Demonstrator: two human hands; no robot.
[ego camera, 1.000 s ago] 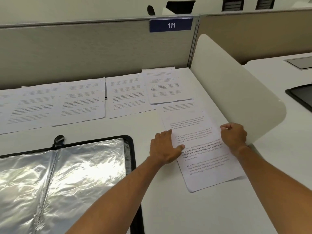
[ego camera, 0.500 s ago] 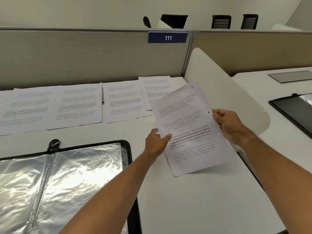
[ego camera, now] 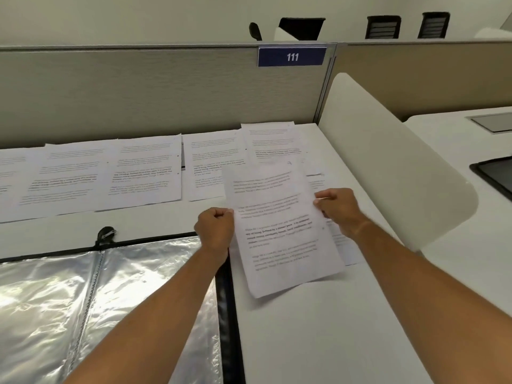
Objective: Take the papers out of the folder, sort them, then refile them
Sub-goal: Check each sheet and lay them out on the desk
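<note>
I hold a printed sheet (ego camera: 279,231) up over the white desk, tilted toward me. My left hand (ego camera: 216,231) pinches its left edge and my right hand (ego camera: 336,207) pinches its right edge. Another sheet (ego camera: 346,245) lies flat on the desk beneath it, mostly hidden. Several printed sheets (ego camera: 144,173) are spread in a row along the back of the desk. The black folder (ego camera: 225,300) lies open at the lower left, its shiny clear sleeves (ego camera: 83,295) facing up.
A grey partition (ego camera: 166,92) with a blue "111" sign (ego camera: 291,56) closes off the back. A white curved divider (ego camera: 388,162) stands along the desk's right side. A second black folder (ego camera: 496,176) lies on the neighbouring desk.
Both hands lifted the sheet off the desk, then shifted it left and a little toward me. My left hand changed from pressing flat on it to pinching its edge.
</note>
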